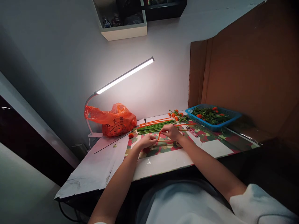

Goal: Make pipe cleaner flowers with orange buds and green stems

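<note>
My left hand rests low over the patterned mat, fingertips pinched at the bend of a thin orange pipe cleaner. Above and to the right, my right hand is closed on the upper end of the same piece. A paler orange length runs rightward from the bend under my right hand; whether it is the same piece I cannot tell. Just behind both hands lies a bundle of green pipe cleaners, with loose orange pipe cleaners along its far side.
Pink-handled scissors lie right of my right hand. A blue basket of leafy orange flowers stands at the back right, more flowers beside it. One orange bloom lies near an orange plastic bag. A lit lamp hangs above.
</note>
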The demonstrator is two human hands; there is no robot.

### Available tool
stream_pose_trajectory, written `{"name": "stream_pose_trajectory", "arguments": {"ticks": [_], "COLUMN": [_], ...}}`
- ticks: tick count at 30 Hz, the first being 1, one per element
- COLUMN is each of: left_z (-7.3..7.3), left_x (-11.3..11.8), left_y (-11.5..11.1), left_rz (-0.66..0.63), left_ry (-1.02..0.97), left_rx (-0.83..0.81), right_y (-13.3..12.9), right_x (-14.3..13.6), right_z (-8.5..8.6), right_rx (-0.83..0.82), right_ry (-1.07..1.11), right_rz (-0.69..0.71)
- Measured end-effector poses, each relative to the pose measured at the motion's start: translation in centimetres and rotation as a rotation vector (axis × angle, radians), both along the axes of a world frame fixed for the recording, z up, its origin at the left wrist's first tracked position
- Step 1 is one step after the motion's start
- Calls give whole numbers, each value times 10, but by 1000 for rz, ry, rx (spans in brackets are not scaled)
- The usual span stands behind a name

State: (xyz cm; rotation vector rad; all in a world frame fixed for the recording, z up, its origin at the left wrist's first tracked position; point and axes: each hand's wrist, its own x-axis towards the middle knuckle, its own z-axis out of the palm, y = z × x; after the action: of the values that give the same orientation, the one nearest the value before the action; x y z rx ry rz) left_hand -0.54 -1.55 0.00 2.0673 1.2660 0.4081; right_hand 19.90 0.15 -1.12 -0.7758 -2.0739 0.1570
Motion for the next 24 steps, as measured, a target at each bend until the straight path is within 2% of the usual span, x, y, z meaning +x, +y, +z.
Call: {"name": "stream_pose_trajectory", "arguments": {"ticks": [15, 24], "left_z": [-5, -9], "left_x": [1, 2], "left_y": [4, 4], "left_rz": [166, 130], "left_ry": [20, -78], "left_rx": [94, 91], "right_y": [2, -1], "right_x": [-4, -6], "right_z": [-6, -4], "right_rx": [51, 25], "right_ry": [28, 44], "right_rz": [4, -16]}}
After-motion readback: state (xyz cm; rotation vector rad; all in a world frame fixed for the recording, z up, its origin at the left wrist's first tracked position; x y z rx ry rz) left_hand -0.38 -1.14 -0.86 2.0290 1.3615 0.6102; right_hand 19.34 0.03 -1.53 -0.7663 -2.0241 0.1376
